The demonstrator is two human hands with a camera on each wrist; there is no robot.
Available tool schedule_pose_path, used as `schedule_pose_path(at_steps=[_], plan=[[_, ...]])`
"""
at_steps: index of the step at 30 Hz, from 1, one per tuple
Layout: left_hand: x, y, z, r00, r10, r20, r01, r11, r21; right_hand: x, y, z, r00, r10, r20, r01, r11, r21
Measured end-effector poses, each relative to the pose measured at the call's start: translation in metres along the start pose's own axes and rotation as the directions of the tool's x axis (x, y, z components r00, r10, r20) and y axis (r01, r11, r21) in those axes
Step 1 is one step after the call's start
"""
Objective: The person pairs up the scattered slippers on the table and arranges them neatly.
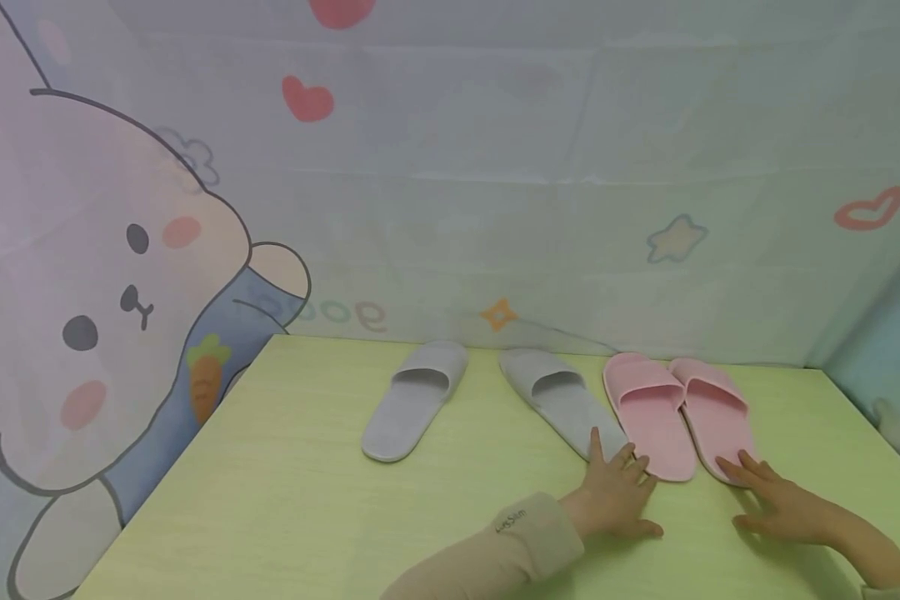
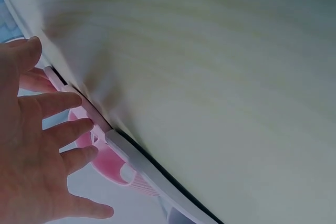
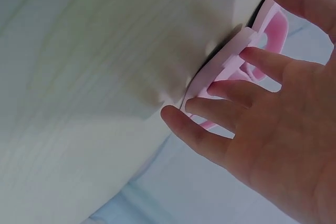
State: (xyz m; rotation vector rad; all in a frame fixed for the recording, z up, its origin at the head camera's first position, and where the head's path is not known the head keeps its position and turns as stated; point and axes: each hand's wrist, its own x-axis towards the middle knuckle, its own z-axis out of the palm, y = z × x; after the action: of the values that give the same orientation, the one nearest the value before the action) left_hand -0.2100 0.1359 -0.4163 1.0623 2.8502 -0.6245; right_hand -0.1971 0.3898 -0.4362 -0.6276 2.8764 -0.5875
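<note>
Pink slippers (image 1: 656, 433), two, beside two grey slippers (image 1: 408, 417) — left grip (image 1: 615, 496) and right grip (image 1: 787, 508) spread, contact unclear.

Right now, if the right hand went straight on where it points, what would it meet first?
Most likely the pink slipper on the far right: the right hand overlaps its near end in the head view, though whether they touch is unclear.

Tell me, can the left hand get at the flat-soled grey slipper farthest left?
Probably yes: the left hand holds nothing, and bare yellow-green tabletop leads across to that flat-soled grey slipper.
</note>
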Motion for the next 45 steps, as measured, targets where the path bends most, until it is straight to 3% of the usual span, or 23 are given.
schedule_pose_path(at_steps=[8,17,23,30,37,45], plan=[[-0.010,-0.011,0.002,1.000,0.024,-0.017,-0.024,0.998,-0.056,0.002,-0.010,0.004,1.000,0.010,-0.021,-0.009,0.999,0.031],[-0.033,-0.039,0.000,1.000,0.018,0.005,-0.016,0.983,-0.181,0.004,-0.028,0.012,0.993,-0.055,-0.104,0.055,0.998,0.002],[-0.048,-0.057,-0.004,1.000,0.017,-0.023,-0.022,0.976,-0.216,0.012,-0.049,0.012,0.984,-0.085,-0.155,0.080,0.996,-0.042],[-0.063,-0.073,-0.003,0.996,0.014,-0.093,-0.038,0.964,-0.264,0.021,-0.065,0.015,0.957,-0.176,-0.231,0.146,0.979,-0.139],[-0.074,-0.089,0.002,0.990,-0.007,-0.138,-0.035,0.954,-0.298,0.026,-0.078,0.016,0.946,-0.199,-0.254,0.166,0.975,-0.146],[-0.086,-0.110,0.013,0.976,-0.035,-0.213,-0.039,0.943,-0.330,0.039,-0.091,0.017,0.903,-0.295,-0.311,0.231,0.946,-0.228]])
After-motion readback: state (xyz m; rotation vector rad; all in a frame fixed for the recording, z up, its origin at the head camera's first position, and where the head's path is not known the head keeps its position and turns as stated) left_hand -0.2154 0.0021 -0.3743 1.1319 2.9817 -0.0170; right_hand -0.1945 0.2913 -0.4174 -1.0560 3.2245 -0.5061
